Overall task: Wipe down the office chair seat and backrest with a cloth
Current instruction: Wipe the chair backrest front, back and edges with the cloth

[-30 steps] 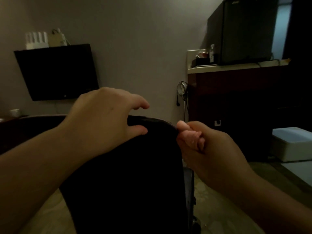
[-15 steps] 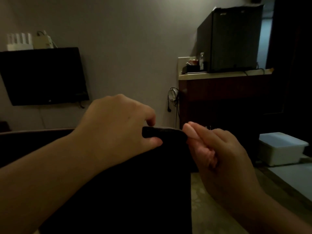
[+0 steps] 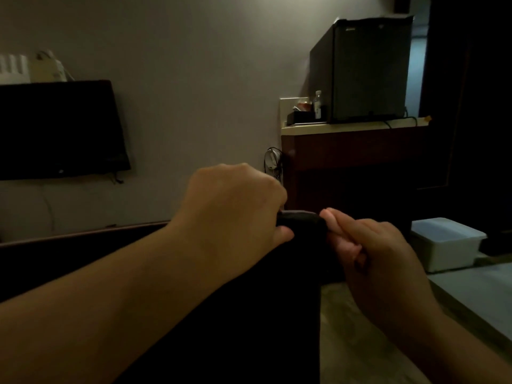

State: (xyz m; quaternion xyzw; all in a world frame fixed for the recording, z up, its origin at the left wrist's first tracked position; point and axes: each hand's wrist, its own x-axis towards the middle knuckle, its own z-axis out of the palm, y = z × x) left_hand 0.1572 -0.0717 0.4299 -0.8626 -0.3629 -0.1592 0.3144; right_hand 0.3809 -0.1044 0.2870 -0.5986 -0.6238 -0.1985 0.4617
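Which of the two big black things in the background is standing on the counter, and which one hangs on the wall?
The mini fridge, at upper right, stands on the pale counter. The flat screen, at left, hangs on the wall.

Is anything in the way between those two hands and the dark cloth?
Nothing visible. The left hand grips the black cloth at its top edge, and the right hand pinches the same edge beside it. Both already touch it.

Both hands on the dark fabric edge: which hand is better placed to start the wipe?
Probably the left hand: it sits over the top edge of the dark cloth, fingers curled round it, so it could press and sweep. The right hand only pinches the corner from the side. The chair itself is too dark to make out.
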